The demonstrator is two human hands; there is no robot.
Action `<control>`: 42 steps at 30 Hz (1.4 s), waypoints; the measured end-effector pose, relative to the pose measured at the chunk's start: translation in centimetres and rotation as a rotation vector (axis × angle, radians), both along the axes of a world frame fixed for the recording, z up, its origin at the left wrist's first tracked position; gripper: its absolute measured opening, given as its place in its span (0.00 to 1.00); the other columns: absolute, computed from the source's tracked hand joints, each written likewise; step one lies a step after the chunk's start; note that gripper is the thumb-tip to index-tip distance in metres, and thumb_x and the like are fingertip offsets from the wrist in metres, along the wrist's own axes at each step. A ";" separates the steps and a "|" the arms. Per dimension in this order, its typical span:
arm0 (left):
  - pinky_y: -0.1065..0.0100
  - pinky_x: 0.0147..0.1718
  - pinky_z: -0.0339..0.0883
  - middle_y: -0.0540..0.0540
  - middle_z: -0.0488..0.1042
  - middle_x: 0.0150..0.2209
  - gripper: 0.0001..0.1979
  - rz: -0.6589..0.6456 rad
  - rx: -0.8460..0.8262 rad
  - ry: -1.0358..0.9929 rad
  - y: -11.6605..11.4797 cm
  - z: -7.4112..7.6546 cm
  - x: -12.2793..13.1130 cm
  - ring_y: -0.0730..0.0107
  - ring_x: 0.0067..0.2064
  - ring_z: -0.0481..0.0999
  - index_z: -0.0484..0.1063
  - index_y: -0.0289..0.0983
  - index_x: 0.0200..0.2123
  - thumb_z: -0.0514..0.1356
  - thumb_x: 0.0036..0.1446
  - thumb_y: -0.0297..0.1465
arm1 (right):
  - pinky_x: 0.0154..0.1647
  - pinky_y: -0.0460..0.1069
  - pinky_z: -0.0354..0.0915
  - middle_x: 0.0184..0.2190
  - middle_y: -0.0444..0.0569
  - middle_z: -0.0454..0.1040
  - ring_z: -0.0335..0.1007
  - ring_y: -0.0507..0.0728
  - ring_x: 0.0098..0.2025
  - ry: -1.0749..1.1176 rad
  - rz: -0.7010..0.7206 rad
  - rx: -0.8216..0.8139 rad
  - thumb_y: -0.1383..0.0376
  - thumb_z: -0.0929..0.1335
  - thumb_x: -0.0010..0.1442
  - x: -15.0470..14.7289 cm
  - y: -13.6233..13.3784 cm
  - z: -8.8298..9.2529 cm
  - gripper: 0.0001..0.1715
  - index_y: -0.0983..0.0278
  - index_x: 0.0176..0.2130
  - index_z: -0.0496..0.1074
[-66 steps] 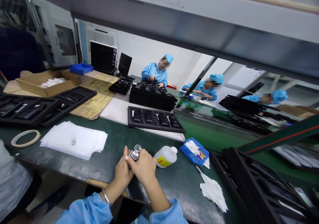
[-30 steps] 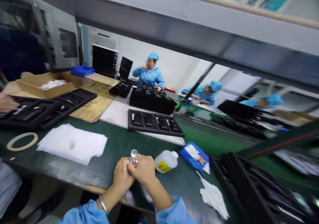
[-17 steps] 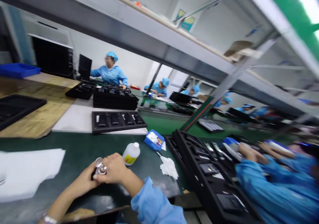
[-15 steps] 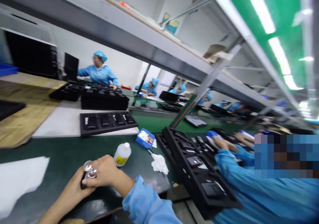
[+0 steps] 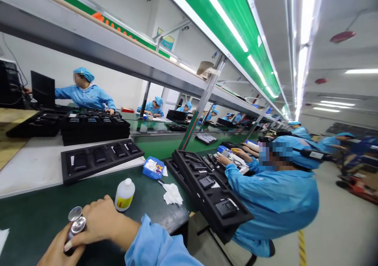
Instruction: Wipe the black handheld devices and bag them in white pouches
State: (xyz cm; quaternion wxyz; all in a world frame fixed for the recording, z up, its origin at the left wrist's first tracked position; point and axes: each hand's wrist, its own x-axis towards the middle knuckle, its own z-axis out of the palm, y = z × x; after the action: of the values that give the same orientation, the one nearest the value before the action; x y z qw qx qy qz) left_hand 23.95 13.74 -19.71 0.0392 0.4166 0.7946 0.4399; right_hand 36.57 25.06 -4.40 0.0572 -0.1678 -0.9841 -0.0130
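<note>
At the lower left, my left hand (image 5: 59,248) is closed round a small dark bottle with a shiny metal flip-top (image 5: 78,224). Its round lid stands tilted up. From the right, my right hand (image 5: 100,220) grips the same bottle, with the thumb pressed on its body. Part of the bottle is hidden by my fingers. Just beyond my right hand, a white plastic bottle (image 5: 125,195) with a yellow label stands upright on the green bench. A blue box (image 5: 153,168) and a crumpled white tissue (image 5: 172,194) lie to its right.
A black foam tray (image 5: 102,159) of black devices lies behind the white bottle. Stacked trays (image 5: 212,189) overhang the bench at right. A co-worker in blue (image 5: 271,195) sits beside them; another (image 5: 85,92) works across the bench. An overhead shelf (image 5: 118,57) runs above.
The view has swung to the right, so the bench and both hands appear further left and more of the room shows. My hands still grip the flip-top bottle.
</note>
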 end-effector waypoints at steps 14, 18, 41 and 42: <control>0.57 0.46 0.70 0.44 0.74 0.51 0.27 0.070 -0.151 0.133 -1.8 6.6 -2.6 0.51 0.51 0.75 0.64 0.41 0.55 0.54 0.55 0.47 | 0.39 0.53 0.62 0.36 0.55 0.75 0.73 0.63 0.40 0.203 -0.683 0.175 0.42 0.64 0.63 9.2 5.0 7.1 0.29 0.65 0.42 0.70; 0.57 0.49 0.68 0.39 0.73 0.52 0.31 0.029 -0.092 0.126 -1.8 6.3 -2.8 0.52 0.52 0.74 0.63 0.37 0.58 0.55 0.55 0.47 | 0.39 0.53 0.61 0.34 0.56 0.77 0.74 0.64 0.40 0.124 -0.597 0.171 0.44 0.63 0.65 8.8 5.9 6.0 0.28 0.66 0.37 0.74; 0.54 0.48 0.71 0.40 0.71 0.53 0.31 -0.189 0.230 -0.089 6.8 8.5 11.4 0.52 0.52 0.74 0.61 0.39 0.56 0.64 0.48 0.35 | 0.37 0.53 0.62 0.28 0.55 0.80 0.77 0.61 0.33 0.103 -0.377 0.084 0.53 0.60 0.64 7.0 1.6 4.2 0.26 0.65 0.32 0.79; 0.56 0.47 0.72 0.42 0.72 0.51 0.30 -0.214 0.220 -0.087 6.8 8.6 11.2 0.53 0.51 0.75 0.62 0.39 0.54 0.64 0.46 0.34 | 0.36 0.53 0.61 0.28 0.55 0.80 0.77 0.61 0.33 0.094 -0.340 0.081 0.52 0.61 0.63 7.1 2.0 4.0 0.25 0.65 0.32 0.79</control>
State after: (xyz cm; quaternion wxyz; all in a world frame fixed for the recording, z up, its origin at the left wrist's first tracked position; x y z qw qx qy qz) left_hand 35.10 20.56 -11.12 0.0744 0.4812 0.6901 0.5354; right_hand 43.70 27.08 -0.41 0.1067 -0.3296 -0.9365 -0.0541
